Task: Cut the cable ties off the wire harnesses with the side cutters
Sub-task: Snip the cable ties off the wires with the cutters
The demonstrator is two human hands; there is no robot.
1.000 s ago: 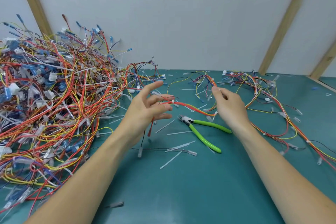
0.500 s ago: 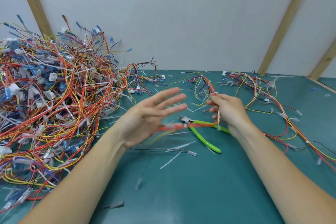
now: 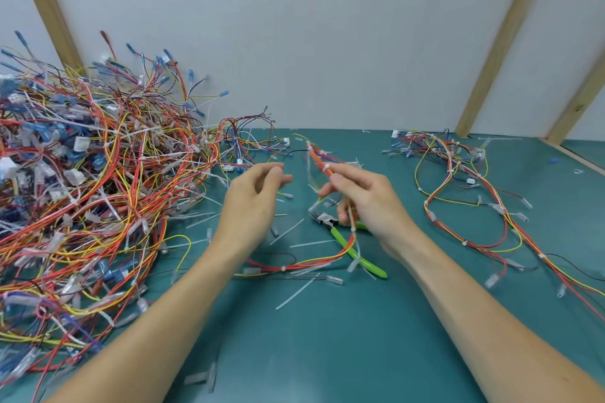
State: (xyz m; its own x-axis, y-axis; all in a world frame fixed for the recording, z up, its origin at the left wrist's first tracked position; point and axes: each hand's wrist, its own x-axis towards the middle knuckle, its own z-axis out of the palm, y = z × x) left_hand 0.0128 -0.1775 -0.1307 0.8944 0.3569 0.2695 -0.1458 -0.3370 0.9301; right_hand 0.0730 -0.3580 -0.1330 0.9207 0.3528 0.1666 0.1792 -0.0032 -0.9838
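My right hand pinches a red, orange and yellow wire harness just below a white cable tie; the harness sticks up past my fingers and its lower end trails down onto the table. My left hand hovers just left of it with loosely curled fingers and holds nothing. The green-handled side cutters lie on the teal table, partly hidden under my right hand.
A big tangled pile of harnesses fills the left side. Other harnesses lie spread at the right. Several cut white tie scraps are scattered around the cutters. A white wall with wooden battens stands behind.
My right hand lifted the harness off the table and turned it upright. My left hand let go of its other end, opened flat, then curled loosely and came closer.
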